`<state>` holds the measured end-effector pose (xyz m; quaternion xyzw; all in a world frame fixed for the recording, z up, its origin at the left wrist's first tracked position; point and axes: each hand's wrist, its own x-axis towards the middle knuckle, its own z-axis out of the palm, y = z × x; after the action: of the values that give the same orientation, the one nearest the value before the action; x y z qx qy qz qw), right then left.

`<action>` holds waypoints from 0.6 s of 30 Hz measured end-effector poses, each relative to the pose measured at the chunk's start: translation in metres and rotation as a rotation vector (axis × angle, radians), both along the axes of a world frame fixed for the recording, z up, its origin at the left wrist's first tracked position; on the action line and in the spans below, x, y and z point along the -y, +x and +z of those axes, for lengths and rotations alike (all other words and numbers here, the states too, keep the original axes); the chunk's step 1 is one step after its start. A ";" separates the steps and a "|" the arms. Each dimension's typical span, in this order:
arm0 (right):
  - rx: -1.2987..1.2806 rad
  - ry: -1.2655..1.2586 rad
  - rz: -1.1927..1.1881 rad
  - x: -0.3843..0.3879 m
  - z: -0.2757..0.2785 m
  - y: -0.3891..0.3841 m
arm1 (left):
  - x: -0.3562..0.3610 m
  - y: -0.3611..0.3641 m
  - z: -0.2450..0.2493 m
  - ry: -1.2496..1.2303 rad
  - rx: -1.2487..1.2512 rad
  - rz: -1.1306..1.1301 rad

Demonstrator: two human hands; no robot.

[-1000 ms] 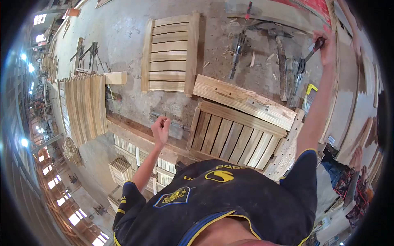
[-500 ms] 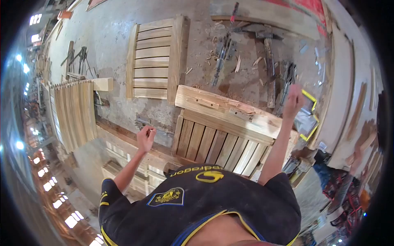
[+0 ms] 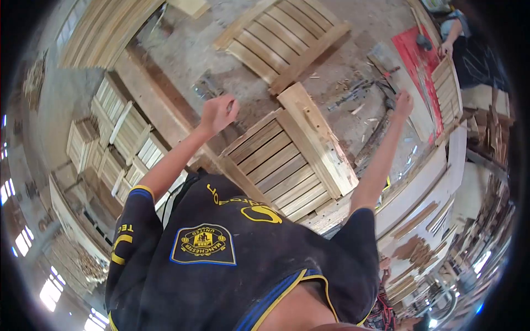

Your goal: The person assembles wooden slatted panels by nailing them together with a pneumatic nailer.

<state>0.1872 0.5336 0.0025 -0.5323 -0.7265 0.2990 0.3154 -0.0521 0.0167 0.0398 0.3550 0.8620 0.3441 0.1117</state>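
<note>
My left hand [image 3: 219, 114] is raised above the bench's near left side, its fingers curled in. Whatever it may hold is too small to make out. My right hand [image 3: 403, 105] is closed over the far right of the bench, near the metal tools [image 3: 353, 94]; its contents are hidden. Between my arms lies a slatted wooden panel [image 3: 276, 160] close to my body. A thick wooden block [image 3: 317, 135] with a rough, splintered edge lies along the panel's far side. Beyond it rests a second slatted panel [image 3: 287, 38].
Stacked slatted pieces [image 3: 105, 33] stand at upper left, with more wooden frames [image 3: 124, 129] below. At upper right are a red surface [image 3: 417, 60] and another person's hand [image 3: 446, 48]. Boards [image 3: 425, 215] lie along the right, and wood chips are scattered on the bench.
The view has swung round, so the panels and block appear rotated. My left hand appears higher and larger; my right hand appears slightly higher. Another person has come into view at upper right.
</note>
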 end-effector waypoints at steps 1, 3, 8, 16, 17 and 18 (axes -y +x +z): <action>-0.055 -0.003 -0.049 -0.042 -0.025 -0.009 | 0.001 -0.003 -0.002 -0.003 -0.015 -0.019; -0.263 -0.304 -0.104 -0.067 -0.026 -0.035 | 0.002 -0.004 -0.008 -0.003 -0.034 0.007; -0.645 -0.651 -0.239 -0.086 -0.031 -0.077 | -0.001 0.000 -0.010 0.053 -0.099 0.035; -0.595 -0.783 -0.285 -0.084 -0.014 -0.066 | -0.004 -0.005 0.000 0.068 -0.066 -0.006; -0.668 -0.803 -0.299 -0.085 -0.010 -0.063 | -0.003 -0.005 0.000 0.062 -0.056 -0.010; -0.657 -0.805 -0.309 -0.077 -0.001 -0.061 | -0.003 -0.005 0.001 0.030 -0.035 -0.006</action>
<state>0.1259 0.6104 0.0018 -0.5901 -0.3309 0.6547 0.3373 -0.0566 0.0199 0.0409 0.3652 0.8575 0.3504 0.0923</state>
